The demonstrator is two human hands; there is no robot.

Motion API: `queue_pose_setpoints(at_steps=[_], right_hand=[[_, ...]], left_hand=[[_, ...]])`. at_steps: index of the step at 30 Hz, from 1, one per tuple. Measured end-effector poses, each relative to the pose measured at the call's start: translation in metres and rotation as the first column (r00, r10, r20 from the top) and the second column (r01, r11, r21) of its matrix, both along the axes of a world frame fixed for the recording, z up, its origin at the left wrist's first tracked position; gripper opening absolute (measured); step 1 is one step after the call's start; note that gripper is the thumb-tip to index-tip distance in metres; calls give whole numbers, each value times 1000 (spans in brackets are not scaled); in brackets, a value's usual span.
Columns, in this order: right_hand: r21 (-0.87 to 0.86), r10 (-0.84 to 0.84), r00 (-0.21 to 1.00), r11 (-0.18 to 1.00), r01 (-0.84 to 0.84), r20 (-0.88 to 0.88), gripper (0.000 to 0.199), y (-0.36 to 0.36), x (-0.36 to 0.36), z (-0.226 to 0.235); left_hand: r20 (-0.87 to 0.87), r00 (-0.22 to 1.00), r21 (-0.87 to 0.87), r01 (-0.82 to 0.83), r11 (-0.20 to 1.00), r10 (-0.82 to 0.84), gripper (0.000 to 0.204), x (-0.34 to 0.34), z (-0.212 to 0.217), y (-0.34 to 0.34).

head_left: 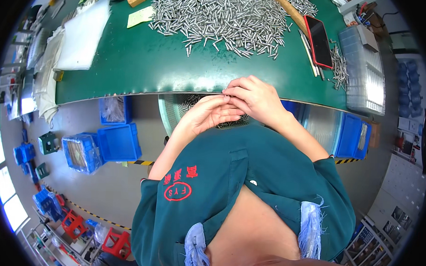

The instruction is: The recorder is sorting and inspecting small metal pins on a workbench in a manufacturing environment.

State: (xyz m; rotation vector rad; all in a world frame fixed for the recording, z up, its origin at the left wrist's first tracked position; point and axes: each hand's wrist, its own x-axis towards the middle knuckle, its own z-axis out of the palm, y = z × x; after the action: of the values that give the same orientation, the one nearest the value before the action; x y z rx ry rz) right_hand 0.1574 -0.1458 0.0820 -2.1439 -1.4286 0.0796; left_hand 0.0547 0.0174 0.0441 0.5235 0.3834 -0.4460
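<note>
My left hand (208, 115) is palm up at the table's near edge, fingers curled and thumb pressed toward the fingertips. My right hand (257, 99) meets it from the right, its thumb and fingers pinched together. Between the touching fingertips a tiny metallic bit seems to show, too small and covered to name. Below the hands, a pale green bin (169, 113) holds more small metal pins (189, 102), partly hidden by my hands and clothing. Farther off on the green table (145, 65) lies a large heap of silvery metal pins (221, 20).
Wooden bars (292, 15) flank the heap. At right lie a red-edged phone (318, 43), white sticks (308, 54), a small pin pile (338, 67) and clear plastic boxes (365, 72). A white sheet (85, 34) covers the table's left. Blue bins (119, 143) stand below left.
</note>
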Motion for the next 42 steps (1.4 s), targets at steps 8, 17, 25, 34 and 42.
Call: queue_pose_setpoints(at_steps=[8, 17, 25, 34, 42], right_hand=[[-94, -58, 996, 994, 51, -72, 22, -2, -4, 9], [24, -56, 929, 997, 69, -366, 34, -5, 0, 5], [174, 72, 511, 972, 155, -857, 37, 0, 4, 23], [197, 107, 440, 966, 165, -892, 37, -1, 4, 19], [197, 111, 431, 967, 161, -896, 36, -2, 3, 17]], left_hand=[[-22, 1000, 86, 21, 996, -19, 36, 4, 2, -5], [154, 980, 428, 51, 902, -128, 39, 0, 14, -9], [299, 928, 630, -19, 777, -220, 34, 3, 45, 4], [284, 931, 644, -7, 765, -230, 32, 3, 42, 4], [279, 938, 635, -19, 772, -206, 31, 2, 44, 3]])
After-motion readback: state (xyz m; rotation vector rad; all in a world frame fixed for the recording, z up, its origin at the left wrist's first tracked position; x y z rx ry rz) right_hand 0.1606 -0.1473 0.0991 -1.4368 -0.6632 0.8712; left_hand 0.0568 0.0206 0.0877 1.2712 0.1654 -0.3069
